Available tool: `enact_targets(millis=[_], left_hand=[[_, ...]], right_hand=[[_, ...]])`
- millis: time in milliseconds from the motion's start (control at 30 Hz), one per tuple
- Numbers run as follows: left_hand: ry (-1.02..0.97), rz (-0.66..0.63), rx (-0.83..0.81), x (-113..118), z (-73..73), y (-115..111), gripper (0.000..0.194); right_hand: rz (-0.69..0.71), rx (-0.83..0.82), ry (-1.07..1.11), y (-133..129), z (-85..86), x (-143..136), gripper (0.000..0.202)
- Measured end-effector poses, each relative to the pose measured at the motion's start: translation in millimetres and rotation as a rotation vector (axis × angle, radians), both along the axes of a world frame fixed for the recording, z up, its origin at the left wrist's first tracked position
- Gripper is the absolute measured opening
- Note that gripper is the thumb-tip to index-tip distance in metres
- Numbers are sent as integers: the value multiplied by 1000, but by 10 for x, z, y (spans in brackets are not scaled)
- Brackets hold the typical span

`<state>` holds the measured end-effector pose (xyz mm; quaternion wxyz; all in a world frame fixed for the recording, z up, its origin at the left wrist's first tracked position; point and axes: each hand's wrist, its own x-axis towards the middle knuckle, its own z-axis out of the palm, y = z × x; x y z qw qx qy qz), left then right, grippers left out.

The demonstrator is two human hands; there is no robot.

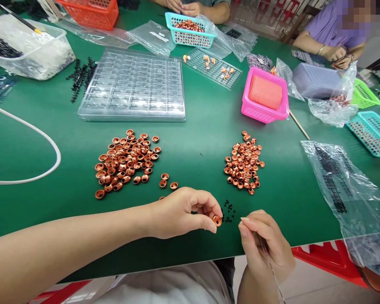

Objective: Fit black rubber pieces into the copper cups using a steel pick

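My left hand (190, 213) pinches a small copper-coloured cup-shaped piece (217, 221) between thumb and fingertips, its hollow side with a dark hole showing. Just right of it, my right hand (267, 242) is closed, thumb against forefinger. A thin, shiny strand or rod (270, 264) trails from its palm towards me; whether its tip shows at the fingertips I cannot make out. Tiny black bits (229, 211) lie on the table between the hands. A pile of larger copper-coloured cups (128, 158) lies to the left, and a pile of smaller ones (245, 162) to the right.
Stacked clear compartment trays (133, 88) stand behind the left pile. A pink basket (248, 107) holds an orange-red roll. A plastic bag (326, 169) with black parts overhangs the right edge. A white cable (55, 156) curves at left. Two people sit across the green table (196, 139).
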<state>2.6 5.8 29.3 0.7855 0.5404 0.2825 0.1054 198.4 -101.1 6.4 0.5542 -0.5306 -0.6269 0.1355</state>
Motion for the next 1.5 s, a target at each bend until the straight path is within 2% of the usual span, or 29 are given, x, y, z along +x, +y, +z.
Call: enact_targets(millis=[400, 700, 767, 800, 933, 1000, 1067, 1167, 1267, 1367, 1500], left_hand=[[-19, 25, 44, 19, -14, -22, 16], [-18, 40, 113, 34, 0, -45, 14], [23, 25, 233, 24, -4, -43, 14], [53, 12, 346, 13, -8, -34, 13], [232, -9, 967, -86, -20, 67, 7], [349, -7, 1150, -162, 2, 141, 7], [460, -17, 1218, -240, 53, 201, 7], [608, -25, 1235, -342, 153, 221, 11], [642, -9, 1268, -414, 193, 153, 22], [535, -26, 1354, -445, 107, 48, 33], [466, -77, 1526, -438, -99, 10, 20]], right_hand=[[-19, -56, -18, -39, -7, -23, 29], [30, -63, -96, -47, -27, 29, 30], [39, -72, -107, -54, -28, 46, 30], [50, -81, -118, -55, -27, 57, 31], [96, -88, -160, -42, -32, 113, 31], [113, -81, -171, -26, -53, 130, 31], [117, -69, -173, -16, -84, 134, 31], [119, -61, -166, -18, -132, 121, 30], [120, -57, -151, -31, -152, 106, 27], [113, -38, -146, -26, -134, 95, 23], [101, -22, -159, 13, -86, 81, 16]])
